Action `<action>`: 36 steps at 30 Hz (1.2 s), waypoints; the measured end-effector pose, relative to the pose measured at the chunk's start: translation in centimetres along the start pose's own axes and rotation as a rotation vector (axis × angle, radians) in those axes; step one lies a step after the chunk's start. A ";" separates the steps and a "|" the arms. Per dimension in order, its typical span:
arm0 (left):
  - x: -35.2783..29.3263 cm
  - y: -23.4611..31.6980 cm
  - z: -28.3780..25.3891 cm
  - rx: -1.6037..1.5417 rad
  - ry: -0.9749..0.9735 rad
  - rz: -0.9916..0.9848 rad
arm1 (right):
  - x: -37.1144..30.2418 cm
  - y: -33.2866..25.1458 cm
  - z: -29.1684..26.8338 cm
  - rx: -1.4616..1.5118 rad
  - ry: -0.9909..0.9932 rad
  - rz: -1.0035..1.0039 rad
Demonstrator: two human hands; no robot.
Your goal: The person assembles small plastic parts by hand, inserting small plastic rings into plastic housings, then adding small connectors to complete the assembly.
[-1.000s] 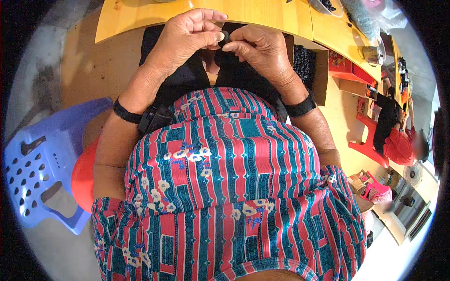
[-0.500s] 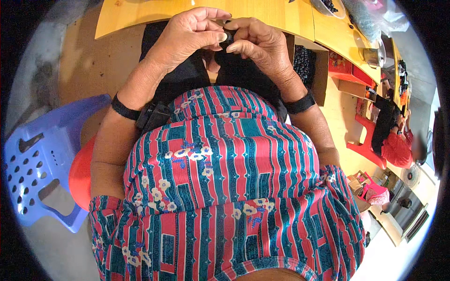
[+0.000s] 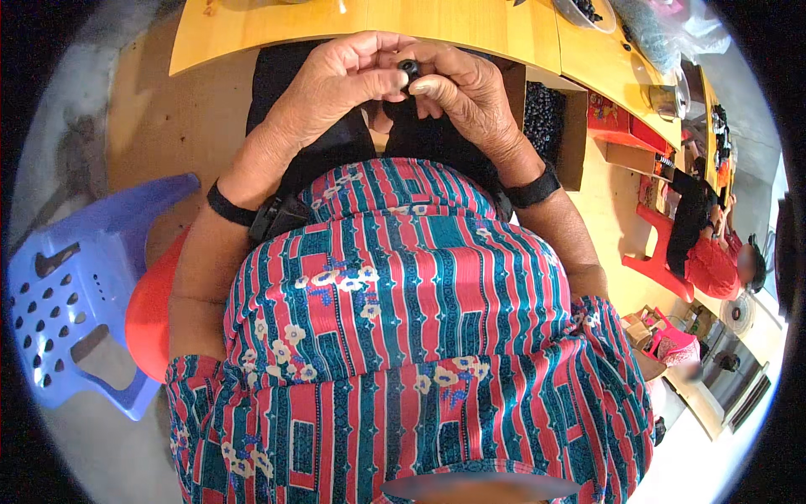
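Observation:
Between the fingertips of both hands sits a small round black part [image 3: 409, 67] with a hole or hollow in its middle; its exact kind is too small to tell. My left hand [image 3: 353, 74] pinches it from the left with thumb and fingers. From the right, my right hand [image 3: 464, 80] grips it, thumb below and index finger curled above. Both hands are raised over my lap, just in front of the near edge of the yellow wooden table [image 3: 378, 18]. The fingers partly hide the black part.
A clear bowl of small black parts [image 3: 585, 15] stands on the table at far right, near clear plastic bags [image 3: 672, 34]. Below is a box of dark pieces [image 3: 544, 126]. A blue plastic chair [image 3: 80, 294] is at left. Another person [image 3: 714, 260] sits at far right.
Both hands have come closer together and slightly lower. The black part has turned, so its round face with the hollow now shows between the fingertips.

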State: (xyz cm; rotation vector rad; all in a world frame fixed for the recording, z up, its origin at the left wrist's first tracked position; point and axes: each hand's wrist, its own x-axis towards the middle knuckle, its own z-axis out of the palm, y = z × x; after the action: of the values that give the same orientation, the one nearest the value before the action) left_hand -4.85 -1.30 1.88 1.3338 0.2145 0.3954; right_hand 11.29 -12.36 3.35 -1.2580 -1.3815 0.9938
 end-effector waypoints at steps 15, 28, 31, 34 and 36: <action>0.3 -0.2 1.3 0.692 0.159 0.365 | 0.2 1.0 1.4 -0.092 0.165 -0.062; -0.1 1.1 2.1 0.688 0.162 0.300 | 0.1 -0.6 1.1 -0.218 0.139 -0.037; 0.1 1.3 2.0 0.732 0.170 0.290 | 0.5 -0.3 0.9 -0.255 0.142 -0.079; 0.2 1.0 2.0 0.721 0.193 0.305 | 0.7 -0.1 1.0 -0.270 0.177 -0.113; 0.4 0.8 2.0 0.694 0.208 0.305 | 0.7 -0.2 0.9 -0.255 0.203 -0.111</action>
State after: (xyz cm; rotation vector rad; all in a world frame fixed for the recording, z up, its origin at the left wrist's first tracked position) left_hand -3.86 -2.76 3.14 2.0195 0.3411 0.7635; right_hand 10.33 -11.68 3.47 -1.4101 -1.4318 0.6092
